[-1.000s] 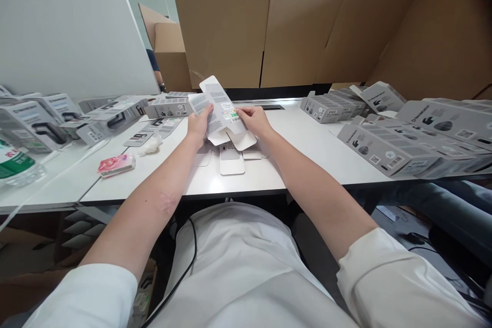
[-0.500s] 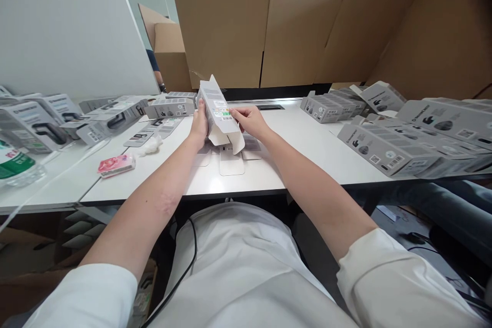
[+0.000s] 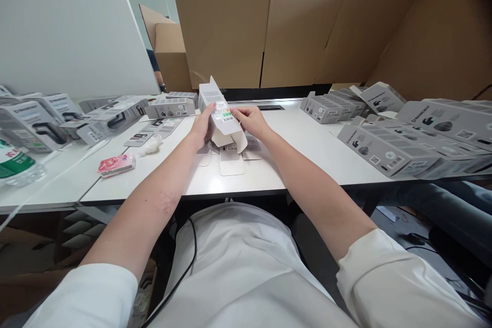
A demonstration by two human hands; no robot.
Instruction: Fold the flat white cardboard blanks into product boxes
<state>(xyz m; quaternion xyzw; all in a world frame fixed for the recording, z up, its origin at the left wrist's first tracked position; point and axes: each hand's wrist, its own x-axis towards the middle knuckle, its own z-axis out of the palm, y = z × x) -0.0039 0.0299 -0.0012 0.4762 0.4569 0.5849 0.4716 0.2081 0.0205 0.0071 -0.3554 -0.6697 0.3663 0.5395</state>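
Observation:
Both my hands hold a small grey-and-white printed carton [image 3: 221, 115] above the white table [image 3: 300, 159]. The carton is folded into a box shape, tilted, with its end flaps hanging open. My left hand [image 3: 202, 127] grips its left side, thumb on the printed face. From the right, my right hand [image 3: 251, 120] pinches the other edge. Flat unfolded cartons [image 3: 231, 160] lie on the table right under my hands.
Several finished grey boxes [image 3: 384, 151] are piled at the right, more [image 3: 111, 118] at the left. A pink packet [image 3: 116, 164] and a crumpled white scrap [image 3: 152, 144] lie left of my arm. A green-labelled bottle [image 3: 13, 164] stands far left. Cardboard sheets [image 3: 307, 20] lean behind.
The carton went from a flat open sheet to a folded box shape between my hands. My hands drew closer together and stayed over the same spot.

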